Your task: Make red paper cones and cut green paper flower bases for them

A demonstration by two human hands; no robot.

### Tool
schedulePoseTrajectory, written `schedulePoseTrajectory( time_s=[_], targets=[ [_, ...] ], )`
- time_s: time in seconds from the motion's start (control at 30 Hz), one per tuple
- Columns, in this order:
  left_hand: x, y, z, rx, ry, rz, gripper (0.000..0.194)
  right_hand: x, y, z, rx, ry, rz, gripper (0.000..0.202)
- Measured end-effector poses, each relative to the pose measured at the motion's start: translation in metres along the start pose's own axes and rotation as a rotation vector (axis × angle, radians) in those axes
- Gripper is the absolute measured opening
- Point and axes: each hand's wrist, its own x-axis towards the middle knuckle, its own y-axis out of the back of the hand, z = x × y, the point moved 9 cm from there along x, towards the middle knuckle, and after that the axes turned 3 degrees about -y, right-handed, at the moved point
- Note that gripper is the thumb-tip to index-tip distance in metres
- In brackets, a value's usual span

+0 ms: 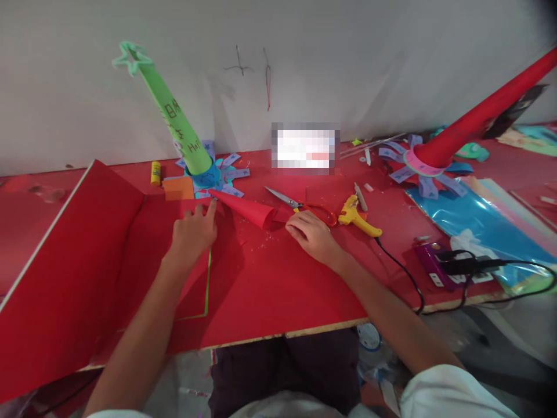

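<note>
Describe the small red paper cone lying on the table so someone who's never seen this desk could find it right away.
Start at the tall green cone standing against the wall. Just in front of its blue base, a short red cone lies on its side between the left hand and right hand. Unlike the other cones, it is undecorated and lying flat.

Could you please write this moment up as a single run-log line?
left hand: fingertips at tip of red paper cone | right hand: flat beside cone's wide end | orange-handled scissors, yellow glue gun beside right hand | red table
</note>
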Motion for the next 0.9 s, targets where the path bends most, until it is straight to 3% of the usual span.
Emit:
schedulePoseTrajectory(
  time_s=[0.17,0.43,0.73,0.9],
  targets=[
    [0.002,0.000,0.001,0.052,0.037,0.050,0.067,0.000,0.004,0.000,0.015,0.007,0.012,0.037],
    [0.001,-0.007,0.003,0.096,0.035,0.075,0.068,-0.002,0.003,0.001,0.094,-0.056,0.022,0.028],
    [-0.007,0.001,0.006,0.128,0.007,0.062,0.070,-0.003,-0.027,-0.020,0.258,0.049,-0.232,0.054],
    [-0.011,0.006,0.006,0.118,-0.003,0.065,0.065,-0.009,-0.044,-0.022,0.327,0.026,-0.327,0.066]
  ],
)
